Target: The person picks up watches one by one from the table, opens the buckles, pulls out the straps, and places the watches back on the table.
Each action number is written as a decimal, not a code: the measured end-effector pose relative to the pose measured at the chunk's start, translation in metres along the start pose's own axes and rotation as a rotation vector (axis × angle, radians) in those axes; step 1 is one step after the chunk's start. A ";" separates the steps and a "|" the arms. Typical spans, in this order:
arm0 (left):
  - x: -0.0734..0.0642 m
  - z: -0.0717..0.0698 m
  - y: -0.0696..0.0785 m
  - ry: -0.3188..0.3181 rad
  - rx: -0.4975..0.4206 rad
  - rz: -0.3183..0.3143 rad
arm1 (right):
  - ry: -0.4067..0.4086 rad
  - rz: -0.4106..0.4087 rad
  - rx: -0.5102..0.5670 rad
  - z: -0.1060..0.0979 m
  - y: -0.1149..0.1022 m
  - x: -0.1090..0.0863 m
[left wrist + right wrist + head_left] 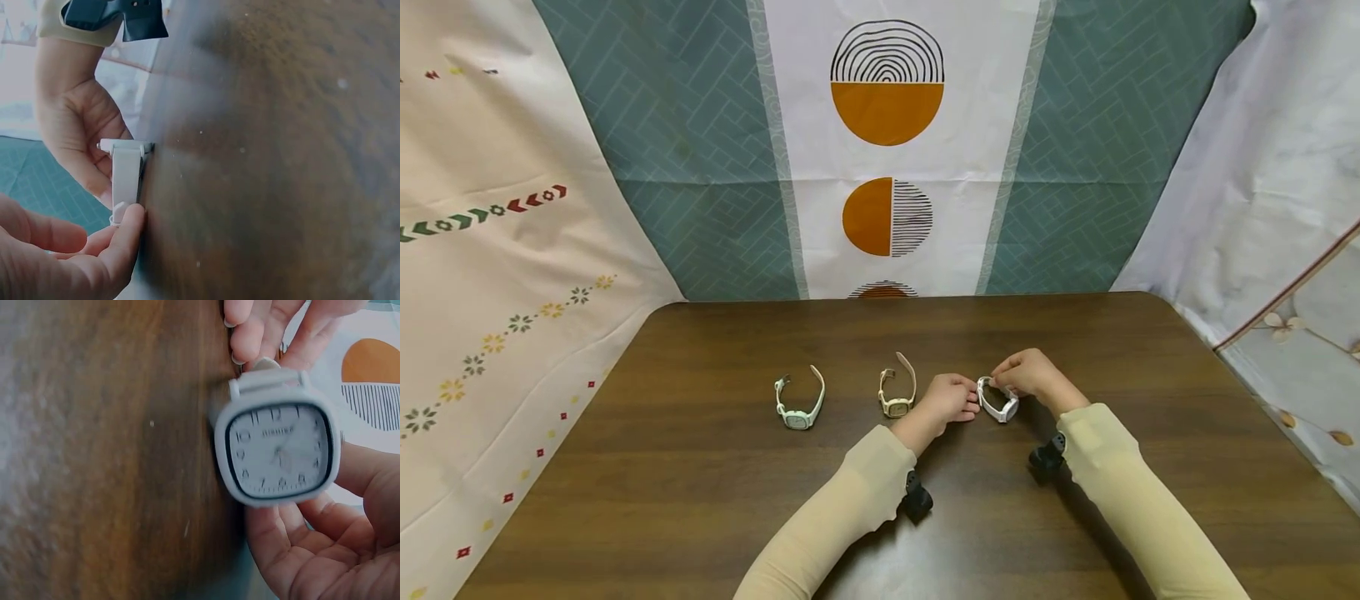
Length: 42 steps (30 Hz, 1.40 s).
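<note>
A white wristwatch [1010,409] with a rounded square dial rests on the table toward the right, its strap curved up behind the case. My right hand [1034,375] comes from the right and pinches the far part of the strap. The right wrist view shows the dial [281,453] face-on, with the right fingers partly hidden behind it. My left hand [951,400] is on the watch's left side, its extended fingertips [132,219] touching the strap end in the left wrist view. Left of that hand stands a beige wristwatch [897,407].
A pale mint wristwatch [797,421] stands farther left, its strap open toward the back. All three sit on a brown wooden table [700,500]. Patterned cloths [700,125] hang behind the table and along both sides. Each wrist carries a black camera [916,498].
</note>
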<state>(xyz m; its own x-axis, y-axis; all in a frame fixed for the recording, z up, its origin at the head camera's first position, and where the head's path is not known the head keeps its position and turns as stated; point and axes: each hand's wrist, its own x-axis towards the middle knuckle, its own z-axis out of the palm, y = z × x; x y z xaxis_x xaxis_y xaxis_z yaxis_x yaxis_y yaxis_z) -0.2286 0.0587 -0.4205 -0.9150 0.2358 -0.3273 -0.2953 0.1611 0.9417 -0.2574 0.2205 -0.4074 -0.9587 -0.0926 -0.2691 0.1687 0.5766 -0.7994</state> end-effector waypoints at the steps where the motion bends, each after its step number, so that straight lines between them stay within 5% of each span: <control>1: 0.000 0.000 0.000 0.004 0.002 0.008 | -0.003 0.001 0.015 0.000 0.001 -0.001; 24: 0.006 0.003 -0.007 0.082 -0.072 0.161 | -0.068 -0.017 0.316 0.007 0.013 -0.012; 32: 0.011 0.006 -0.012 0.055 -0.059 0.161 | -0.104 -0.067 0.304 0.006 0.018 -0.015; 42: 0.013 0.004 -0.013 0.037 -0.122 0.131 | -0.118 -0.067 0.430 0.006 0.022 -0.013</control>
<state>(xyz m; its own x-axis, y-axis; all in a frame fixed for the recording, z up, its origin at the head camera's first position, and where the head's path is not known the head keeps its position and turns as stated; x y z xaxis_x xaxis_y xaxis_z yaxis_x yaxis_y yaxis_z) -0.2358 0.0638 -0.4372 -0.9567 0.2113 -0.2004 -0.2023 0.0130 0.9792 -0.2394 0.2295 -0.4244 -0.9421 -0.2245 -0.2490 0.2112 0.1791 -0.9609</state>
